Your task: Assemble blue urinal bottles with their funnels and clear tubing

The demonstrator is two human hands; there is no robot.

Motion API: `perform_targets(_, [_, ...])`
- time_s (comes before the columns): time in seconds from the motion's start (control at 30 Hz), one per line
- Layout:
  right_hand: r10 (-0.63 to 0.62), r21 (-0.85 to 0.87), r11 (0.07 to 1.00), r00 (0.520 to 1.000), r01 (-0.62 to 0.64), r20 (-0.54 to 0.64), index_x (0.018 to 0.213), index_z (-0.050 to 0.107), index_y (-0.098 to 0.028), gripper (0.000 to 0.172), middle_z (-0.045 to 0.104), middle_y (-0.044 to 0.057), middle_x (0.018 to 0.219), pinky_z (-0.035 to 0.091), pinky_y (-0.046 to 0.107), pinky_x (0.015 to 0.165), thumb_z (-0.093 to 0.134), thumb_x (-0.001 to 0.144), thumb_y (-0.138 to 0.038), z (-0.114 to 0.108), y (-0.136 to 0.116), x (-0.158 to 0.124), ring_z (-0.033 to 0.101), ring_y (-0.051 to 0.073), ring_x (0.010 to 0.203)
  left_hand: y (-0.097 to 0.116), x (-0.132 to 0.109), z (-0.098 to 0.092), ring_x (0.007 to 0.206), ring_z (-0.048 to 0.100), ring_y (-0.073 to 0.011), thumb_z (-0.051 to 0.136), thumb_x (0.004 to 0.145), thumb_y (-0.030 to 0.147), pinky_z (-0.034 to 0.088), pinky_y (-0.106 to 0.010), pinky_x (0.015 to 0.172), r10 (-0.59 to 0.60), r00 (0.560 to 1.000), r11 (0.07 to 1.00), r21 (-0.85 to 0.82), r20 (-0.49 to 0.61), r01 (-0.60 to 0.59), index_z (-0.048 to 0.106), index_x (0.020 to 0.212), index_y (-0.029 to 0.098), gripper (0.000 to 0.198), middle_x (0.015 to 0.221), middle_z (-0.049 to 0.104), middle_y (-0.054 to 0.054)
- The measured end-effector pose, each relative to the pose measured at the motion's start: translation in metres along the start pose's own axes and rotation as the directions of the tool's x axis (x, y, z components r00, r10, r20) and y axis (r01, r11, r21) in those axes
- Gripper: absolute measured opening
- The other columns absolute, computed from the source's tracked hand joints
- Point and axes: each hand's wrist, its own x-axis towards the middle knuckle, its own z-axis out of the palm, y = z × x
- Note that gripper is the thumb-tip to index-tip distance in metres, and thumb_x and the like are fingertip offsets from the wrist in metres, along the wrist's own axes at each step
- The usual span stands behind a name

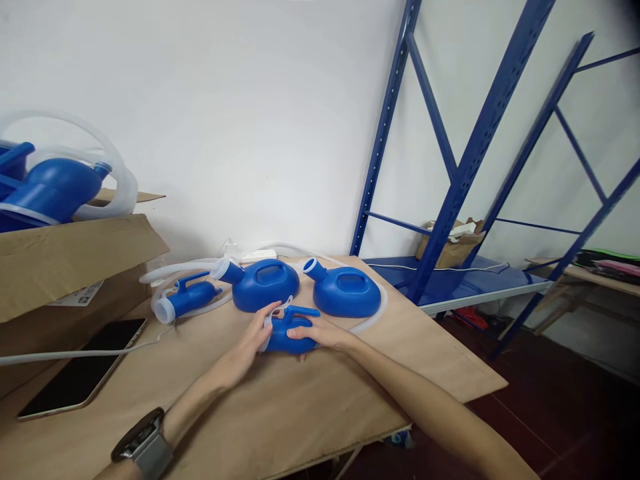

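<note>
Both my hands are on a small blue plastic funnel piece (pixel 290 328) that lies on the wooden tabletop (pixel 310 400). My left hand (pixel 253 340) grips its left end near a white cap, fingers curled round it. My right hand (pixel 315 331) wraps over its right side. Just behind stand two blue plastic bottles with handles (pixel 265 283) (pixel 345 290), each joined to a clear hose (pixel 373 313). Another blue funnel piece (pixel 187 298) lies at the left of them.
A cardboard box (pixel 65 260) at the left holds more blue bottles (pixel 55 187) and hoses. A dark tablet (pixel 85 377) lies at the front left. A white power strip (pixel 257 255) sits by the wall. Blue metal shelving (pixel 450 180) stands at the right, beyond the table edge.
</note>
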Motion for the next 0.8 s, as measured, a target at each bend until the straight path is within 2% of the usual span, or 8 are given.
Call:
perform_targets(0.1, [-0.015, -0.048, 0.999, 1.0, 0.016, 0.016, 0.132, 0.068, -0.028, 0.067, 0.071, 0.006, 0.122, 0.063, 0.031, 0.074, 0.087, 0.07, -0.044, 0.001, -0.002, -0.001, 0.07, 0.024, 0.099, 0.007, 0.008, 0.003, 0.12, 0.063, -0.0307, 0.047, 0.093, 0.07, 0.051, -0.045, 0.102, -0.141, 0.989, 0.939, -0.321, -0.044, 0.12, 0.065, 0.119, 0.021, 0.058, 0.126, 0.068, -0.011])
perform_targets(0.17, [-0.056, -0.077, 0.995, 0.997, 0.06, 0.049, 0.131, 0.069, -0.029, 0.065, 0.071, 0.004, 0.125, 0.062, 0.032, 0.083, 0.088, 0.07, -0.043, 0.002, -0.003, -0.002, 0.066, 0.026, 0.113, 0.013, 0.01, 0.005, 0.106, 0.068, -0.029, 0.059, 0.087, 0.068, 0.055, -0.042, 0.093, -0.2, 0.976, 0.877, -0.46, -0.085, 0.139, 0.065, 0.091, 0.019, 0.05, 0.11, 0.073, -0.01])
perform_targets(0.27, [-0.076, -0.073, 0.994, 0.996, 0.08, 0.049, 0.131, 0.069, -0.03, 0.065, 0.07, 0.003, 0.128, 0.06, 0.035, 0.09, 0.087, 0.071, -0.043, 0.002, -0.003, -0.003, 0.063, 0.027, 0.121, 0.021, 0.008, 0.007, 0.094, 0.067, -0.0247, 0.075, 0.078, 0.057, 0.056, -0.036, 0.084, -0.228, 0.965, 0.844, -0.521, -0.127, 0.13, 0.061, 0.079, 0.019, 0.041, 0.099, 0.072, -0.007])
perform_targets(0.37, [-0.074, -0.067, 0.995, 0.996, 0.078, 0.058, 0.126, 0.071, -0.029, 0.061, 0.073, 0.002, 0.117, 0.058, 0.037, 0.093, 0.089, 0.069, -0.041, 0.001, 0.0, -0.002, 0.067, 0.024, 0.111, 0.023, 0.006, 0.008, 0.089, 0.065, -0.0213, 0.079, 0.075, 0.051, 0.053, -0.031, 0.078, -0.213, 0.97, 0.868, -0.478, -0.12, 0.132, 0.06, 0.074, 0.018, 0.038, 0.094, 0.07, -0.006])
perform_targets(0.47, [-0.006, -0.016, 1.0, 0.998, 0.007, 0.066, 0.123, 0.072, -0.026, 0.06, 0.074, 0.002, 0.106, 0.062, 0.037, 0.082, 0.089, 0.067, -0.043, 0.0, 0.002, -0.001, 0.07, 0.023, 0.094, 0.023, 0.006, 0.008, 0.087, 0.063, -0.0208, 0.08, 0.071, 0.051, 0.052, -0.03, 0.074, -0.159, 0.98, 0.924, -0.368, -0.124, 0.103, 0.053, 0.063, 0.018, 0.044, 0.099, 0.069, -0.007])
perform_targets(0.53, [0.024, 0.014, 1.0, 0.998, -0.025, 0.054, 0.123, 0.072, -0.026, 0.061, 0.074, 0.003, 0.103, 0.063, 0.035, 0.075, 0.089, 0.068, -0.045, 0.0, 0.002, -0.001, 0.071, 0.022, 0.087, 0.024, 0.007, 0.007, 0.084, 0.063, -0.0203, 0.078, 0.073, 0.055, 0.051, -0.029, 0.073, -0.124, 0.981, 0.954, -0.29, -0.147, 0.077, 0.053, 0.062, 0.018, 0.045, 0.099, 0.069, -0.008])
perform_targets(0.67, [0.003, -0.029, 1.0, 0.999, -0.002, 0.05, 0.121, 0.072, -0.027, 0.06, 0.074, 0.002, 0.107, 0.062, 0.035, 0.081, 0.09, 0.067, -0.045, 0.0, 0.002, -0.001, 0.07, 0.023, 0.095, 0.025, 0.009, 0.006, 0.074, 0.059, -0.0174, 0.073, 0.078, 0.058, 0.047, -0.028, 0.069, -0.047, 0.989, 0.992, -0.126, -0.143, 0.029, 0.058, 0.063, 0.019, 0.045, 0.079, 0.067, -0.004])
perform_targets(0.8, [-0.018, -0.082, 0.996, 0.998, 0.023, 0.058, 0.123, 0.072, -0.027, 0.061, 0.073, 0.002, 0.114, 0.057, 0.041, 0.095, 0.088, 0.068, -0.049, 0.0, 0.001, -0.002, 0.068, 0.026, 0.109, 0.025, 0.008, 0.004, 0.072, 0.057, -0.017, 0.07, 0.081, 0.058, 0.046, -0.027, 0.068, 0.001, 0.992, 0.999, -0.048, -0.129, -0.007, 0.063, 0.068, 0.018, 0.043, 0.074, 0.066, -0.002])
